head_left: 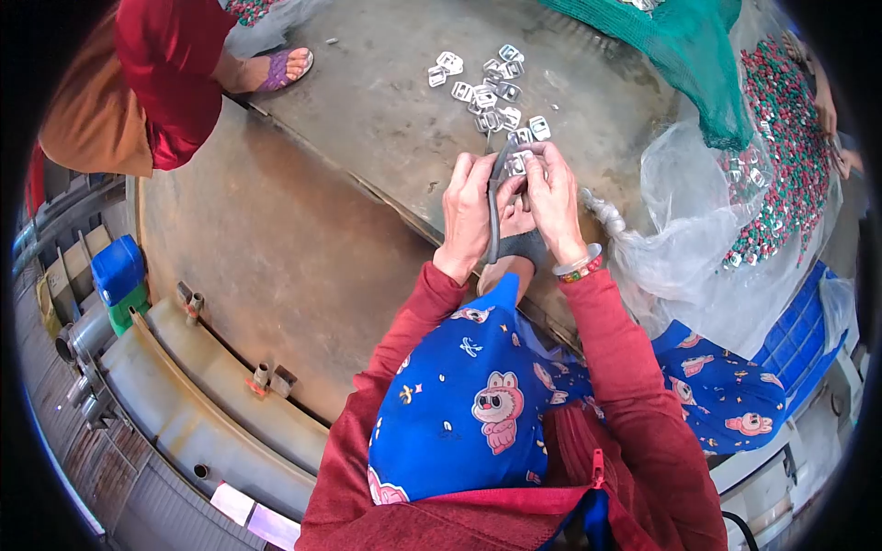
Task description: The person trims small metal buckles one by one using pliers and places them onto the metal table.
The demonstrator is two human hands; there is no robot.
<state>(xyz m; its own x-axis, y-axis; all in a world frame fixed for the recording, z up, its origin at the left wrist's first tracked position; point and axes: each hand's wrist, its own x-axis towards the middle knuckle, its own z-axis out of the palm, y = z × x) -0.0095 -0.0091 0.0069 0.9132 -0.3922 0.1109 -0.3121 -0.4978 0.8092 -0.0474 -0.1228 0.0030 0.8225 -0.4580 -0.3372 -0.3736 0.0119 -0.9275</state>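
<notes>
Fingers closed, my left hand (467, 209) grips dark-handled pliers (494, 219), one handle running down along the palm. My right hand (554, 200) pinches a small silver metal piece (518, 163) with cut-out holes, close to the tool. Both hands meet in front of me above a worn metal surface; whether the jaws touch the piece I cannot tell. Just beyond my fingertips lies a loose scatter of similar silver pieces (487, 95). My bare foot (516, 220) shows between my hands.
A clear plastic bag (675, 207) lies at the right, beside a heap of red, green and silver bits (781, 138). Green netting (703, 69) hangs over the surface at upper right. Another person's sandalled foot (287, 70) rests at upper left. Rusty metal plate (266, 239) extends leftward.
</notes>
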